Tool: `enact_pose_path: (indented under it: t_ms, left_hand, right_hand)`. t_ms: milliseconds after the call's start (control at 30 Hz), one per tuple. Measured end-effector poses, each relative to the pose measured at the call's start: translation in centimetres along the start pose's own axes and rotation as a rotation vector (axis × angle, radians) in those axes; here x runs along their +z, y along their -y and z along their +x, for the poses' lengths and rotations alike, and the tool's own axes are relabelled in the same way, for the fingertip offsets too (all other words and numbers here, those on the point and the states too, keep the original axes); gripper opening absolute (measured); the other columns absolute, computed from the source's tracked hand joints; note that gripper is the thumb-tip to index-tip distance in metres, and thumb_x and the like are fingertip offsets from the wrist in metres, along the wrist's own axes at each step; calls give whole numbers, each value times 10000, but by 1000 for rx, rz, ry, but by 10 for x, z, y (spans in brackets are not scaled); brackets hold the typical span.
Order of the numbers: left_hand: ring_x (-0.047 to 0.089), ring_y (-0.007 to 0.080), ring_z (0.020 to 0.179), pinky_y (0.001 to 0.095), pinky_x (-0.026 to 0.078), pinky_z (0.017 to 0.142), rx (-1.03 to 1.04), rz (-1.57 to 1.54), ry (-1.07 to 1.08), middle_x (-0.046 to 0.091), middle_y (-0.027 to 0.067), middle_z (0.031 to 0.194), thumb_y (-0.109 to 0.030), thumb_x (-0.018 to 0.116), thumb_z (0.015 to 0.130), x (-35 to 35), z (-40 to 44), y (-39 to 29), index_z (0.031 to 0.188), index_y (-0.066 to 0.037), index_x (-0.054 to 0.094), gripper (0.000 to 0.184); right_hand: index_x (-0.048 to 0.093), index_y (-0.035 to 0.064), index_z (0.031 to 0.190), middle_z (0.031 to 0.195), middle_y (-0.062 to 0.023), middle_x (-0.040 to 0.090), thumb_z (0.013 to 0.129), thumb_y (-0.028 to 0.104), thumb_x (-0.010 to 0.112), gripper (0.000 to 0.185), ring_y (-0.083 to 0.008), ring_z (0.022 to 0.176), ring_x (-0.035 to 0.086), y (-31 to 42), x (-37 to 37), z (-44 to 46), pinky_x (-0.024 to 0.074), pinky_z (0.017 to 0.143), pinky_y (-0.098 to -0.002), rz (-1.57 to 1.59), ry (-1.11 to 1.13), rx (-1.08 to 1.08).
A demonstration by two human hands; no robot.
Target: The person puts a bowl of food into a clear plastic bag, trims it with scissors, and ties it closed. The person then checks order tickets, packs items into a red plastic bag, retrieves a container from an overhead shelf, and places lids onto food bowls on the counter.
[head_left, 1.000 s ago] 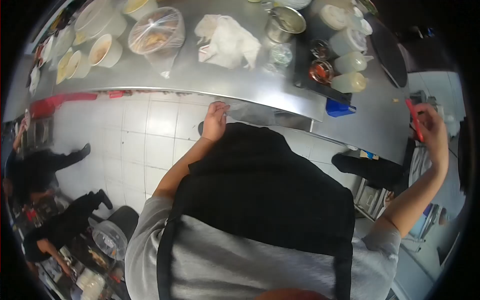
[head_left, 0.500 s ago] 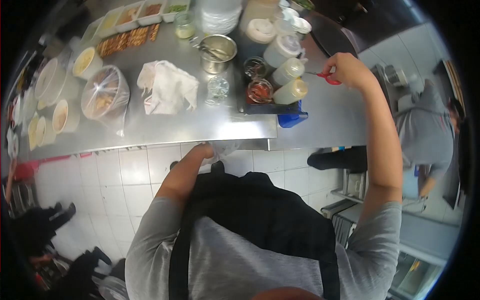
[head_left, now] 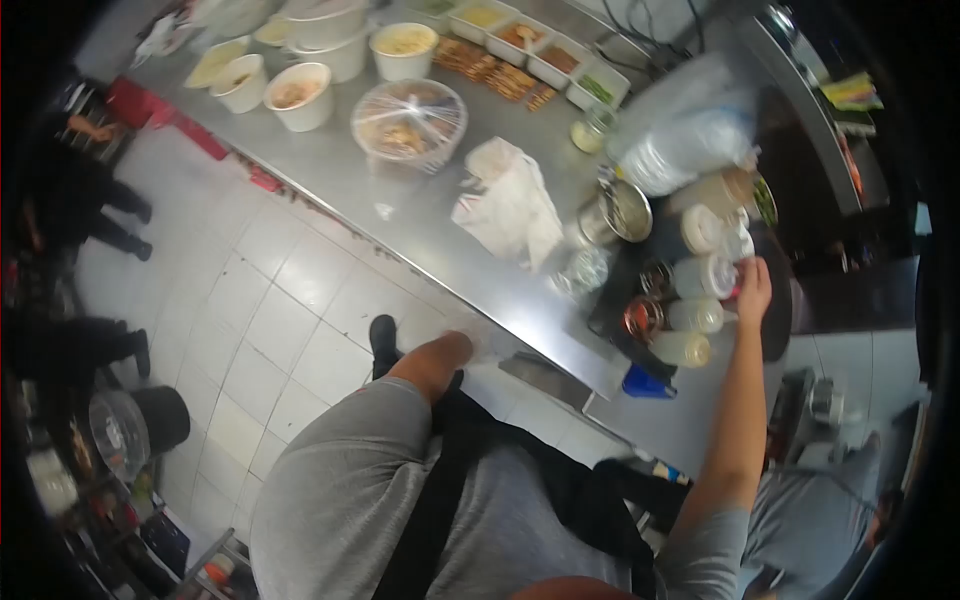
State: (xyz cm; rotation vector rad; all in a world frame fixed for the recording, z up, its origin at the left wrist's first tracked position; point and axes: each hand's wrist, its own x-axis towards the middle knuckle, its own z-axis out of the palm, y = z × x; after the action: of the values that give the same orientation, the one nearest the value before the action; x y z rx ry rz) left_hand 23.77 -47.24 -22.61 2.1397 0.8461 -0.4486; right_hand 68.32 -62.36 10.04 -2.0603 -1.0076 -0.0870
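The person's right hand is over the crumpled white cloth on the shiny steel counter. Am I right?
Not quite: the head view shows the right hand beside the pale plastic squeeze bottles, not over the crumpled white cloth. The cloth does lie on the shiny steel counter.

A crumpled white cloth (head_left: 510,205) lay on the steel counter (head_left: 440,240) between a plastic-covered bowl (head_left: 408,125) and a metal pot (head_left: 595,225). Farther back I could see browned strips of food (head_left: 488,70) beside a row of white trays (head_left: 543,70), a white tub (head_left: 405,68) near them. Across the tiled floor (head_left: 290,320), a black bin (head_left: 165,420) stood near a person in dark clothes (head_left: 85,350).
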Motion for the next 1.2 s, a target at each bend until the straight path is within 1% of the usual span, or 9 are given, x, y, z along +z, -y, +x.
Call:
enact_pose_path:
  t_ms: [167,300,433,467,567,733,1000,1100,1200]
  left_hand:
    - [601,310,1028,394,479,862,175,236,86,636,173,1082,-169,584,782,-3,20,-17,1085,-38,619,332]
    - [627,312,954,423,485,825,377,490,259,667,168,991,-170,540,757,-24,20,-29,897,-42,702,250]
    - [239,411,1351,483,170,1129,371,525,372,259,264,1452,-102,504,773,-40,-11,-20,1438,-5,233,725]
    - [253,415,1344,470,222,1109,407,618,420,303,245,1444,-166,542,809,-61,-30,-26,1446,20,180,755]
    - [502,331,1196,385,362,1023,543,247,314,524,232,1274,-287,639,799,-108,-70,9,1372,9,380,695]
    - [499,355,1180,396,391,995,426,122,76,503,171,1321,-302,627,840,-211,-147,45,1381,-88,401,625]
    - [578,371,1027,417,459,875,421,70,-333,599,201,1146,-312,632,809,-315,-181,165,1297,-158,508,527]
    - [577,370,1026,420,461,871,291,35,-292,602,198,1141,-314,638,805,-374,-225,204,1268,-153,534,501]
    - [568,353,1054,411,453,902,118,-31,-355,606,185,1149,-313,650,796,-415,-254,258,1235,-109,558,493]
  right_hand:
    - [338,138,1391,1350,-120,388,935,512,428,597,-264,1239,375,18,-12,-7,346,979,-440,359,-2,220]
    - [324,154,1409,1386,-137,370,925,527,415,618,-269,1273,366,24,-24,-22,274,1022,-477,266,-221,150]
    - [371,-16,1354,1349,-189,426,961,189,449,450,-275,1236,430,48,-73,-51,336,1035,-351,45,-697,-78]
    - [377,-25,1341,1338,-183,435,958,152,443,428,-272,1229,435,65,-84,-68,338,1033,-365,-29,-815,-166]
    - [344,-33,1334,1357,-160,413,962,315,452,521,-266,1232,415,111,-130,-95,340,995,-352,-128,-1074,-479]
    - [472,-24,1245,1270,-202,497,909,462,477,591,-346,1118,525,269,-197,-105,425,937,-489,-246,-1202,-1124]
    - [515,92,1034,1001,-195,551,876,188,610,208,-396,920,587,538,-36,-52,509,806,-487,-372,-654,-1595]
    - [653,70,896,925,-130,618,721,-59,658,218,-266,819,608,650,54,15,497,739,-345,-191,-306,-1538]
    - [649,52,989,985,-72,637,844,19,562,172,-189,891,613,739,144,107,489,785,-284,37,20,-1359]
